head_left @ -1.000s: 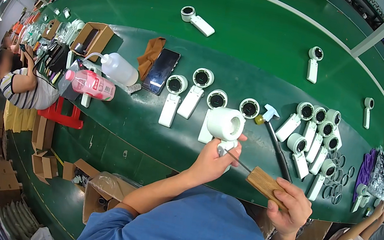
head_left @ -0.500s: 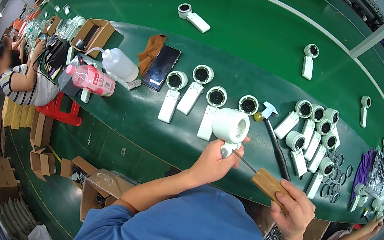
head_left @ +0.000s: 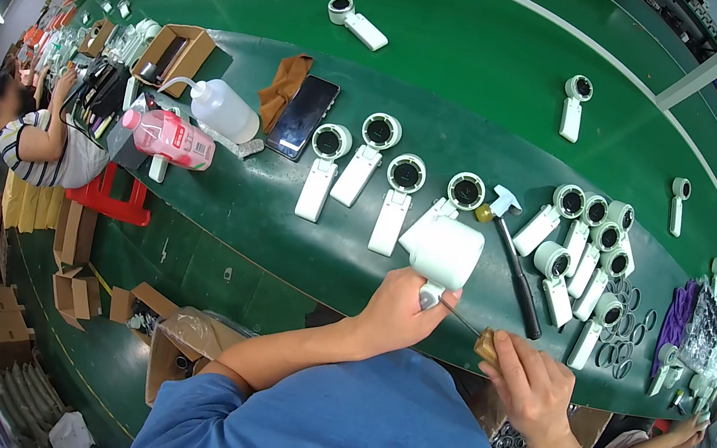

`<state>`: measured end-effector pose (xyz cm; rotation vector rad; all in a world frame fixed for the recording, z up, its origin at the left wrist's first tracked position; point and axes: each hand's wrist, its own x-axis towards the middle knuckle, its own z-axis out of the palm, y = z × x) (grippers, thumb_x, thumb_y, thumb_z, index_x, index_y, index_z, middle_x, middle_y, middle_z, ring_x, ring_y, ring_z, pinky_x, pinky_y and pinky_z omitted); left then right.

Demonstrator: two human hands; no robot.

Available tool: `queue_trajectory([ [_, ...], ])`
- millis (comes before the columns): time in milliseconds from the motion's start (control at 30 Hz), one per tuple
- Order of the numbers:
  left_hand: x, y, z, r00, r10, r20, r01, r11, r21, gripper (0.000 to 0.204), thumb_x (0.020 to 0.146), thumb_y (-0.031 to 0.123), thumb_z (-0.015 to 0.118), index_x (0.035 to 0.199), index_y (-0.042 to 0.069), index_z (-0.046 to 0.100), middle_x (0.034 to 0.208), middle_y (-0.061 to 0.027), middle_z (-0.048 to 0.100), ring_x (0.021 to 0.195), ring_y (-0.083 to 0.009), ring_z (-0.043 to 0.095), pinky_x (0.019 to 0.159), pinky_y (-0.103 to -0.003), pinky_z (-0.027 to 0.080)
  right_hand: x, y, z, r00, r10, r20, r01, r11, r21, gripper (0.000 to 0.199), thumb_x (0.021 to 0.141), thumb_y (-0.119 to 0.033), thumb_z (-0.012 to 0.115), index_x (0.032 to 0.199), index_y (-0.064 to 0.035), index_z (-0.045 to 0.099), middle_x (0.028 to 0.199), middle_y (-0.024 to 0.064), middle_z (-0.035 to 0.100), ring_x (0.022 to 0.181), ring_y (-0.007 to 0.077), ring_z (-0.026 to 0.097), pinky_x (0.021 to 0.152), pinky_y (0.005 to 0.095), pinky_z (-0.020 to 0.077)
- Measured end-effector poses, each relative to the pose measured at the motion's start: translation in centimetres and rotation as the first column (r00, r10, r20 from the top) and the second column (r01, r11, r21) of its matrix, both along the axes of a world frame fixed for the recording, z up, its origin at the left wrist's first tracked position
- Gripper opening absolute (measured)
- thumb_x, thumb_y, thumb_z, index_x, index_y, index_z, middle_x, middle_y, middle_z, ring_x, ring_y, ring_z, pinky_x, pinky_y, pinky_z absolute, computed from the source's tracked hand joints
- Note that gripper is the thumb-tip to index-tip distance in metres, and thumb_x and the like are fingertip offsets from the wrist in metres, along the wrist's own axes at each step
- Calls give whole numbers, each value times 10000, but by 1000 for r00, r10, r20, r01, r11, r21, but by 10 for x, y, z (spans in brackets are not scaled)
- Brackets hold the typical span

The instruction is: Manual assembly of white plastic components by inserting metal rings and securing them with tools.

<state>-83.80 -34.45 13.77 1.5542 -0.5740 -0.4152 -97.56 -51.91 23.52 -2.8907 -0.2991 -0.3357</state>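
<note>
Fan [head_left: 447, 252] turned in left grip [head_left: 400, 315]; right grip [head_left: 532, 388] holds tool [head_left: 485, 345]; carton [head_left: 194, 59] contains dark object [head_left: 166, 60].

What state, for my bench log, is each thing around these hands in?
Left hand: closed on white device
Right hand: closed on wooden-handled tool
White device: gripped below its round head
Wooden-handled tool: shaft toward device, contact unclear
Phone: lying, screen dark
Pink bottle: capped
Hammer: lying, unheld
Cardboard box: open

Both forearms [head_left: 296, 353] angled inward, left fingers [head_left: 427, 325] curled tight, right fingers [head_left: 516, 357] gripping.
</note>
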Motion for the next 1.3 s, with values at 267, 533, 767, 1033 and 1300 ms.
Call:
queue_trajectory([
  [267, 14, 12, 0, 969, -108, 224, 91, 992, 85, 138, 900, 158, 694, 980, 46, 688, 841, -202, 691, 734, -408, 674, 627, -427, 526, 6, -1, 0, 974, 19, -226, 38, 968, 247, 394, 830, -159, 780, 1176, 4, 685, 958, 149, 726, 631, 266, 670, 557, 331, 530],
  [533, 16, 0, -17, 980, -88, 179, 62, 988, 141, 91, 873, 97, 692, 946, 42, 697, 816, -159, 694, 710, -366, 675, 623, -417, 527, 9, -1, 0, 909, 71, -411, 156, 856, 492, 402, 828, -150, 769, 1191, 3, 688, 956, 140, 725, 621, 262, 674, 571, 326, 542],
  [767, 18, 8, -24, 943, -142, 300, 112, 987, 113, 107, 865, 119, 683, 942, 46, 680, 825, -183, 669, 738, -418, 655, 646, -443, 533, 14, -1, 2, 830, 145, -539, 310, 683, 661, 411, 826, -142, 760, 1204, 3, 691, 954, 133, 724, 612, 259, 678, 582, 322, 552],
  [1033, 22, 11, -24, 804, 95, 587, 251, 840, -480, 188, 847, 17, 692, 993, 51, 578, 863, -101, 623, 725, -300, 643, 700, -437, 561, 11, 2, 41, 947, 256, -193, -179, 922, 344, 363, 815, -173, 767, 1143, -21, 734, 933, 90, 731, 624, 201, 688, 571, 294, 544],
  [1300, 25, 14, -13, 704, 284, 651, 151, 836, -528, 347, 925, 50, 629, 1168, 20, 383, 839, -113, 538, 638, -220, 586, 628, -432, 550, 3, -6, 50, 984, 177, 16, -176, 956, 234, 382, 755, -197, 808, 1111, -69, 749, 1010, 119, 719, 615, 159, 632, 538, 271, 479],
])
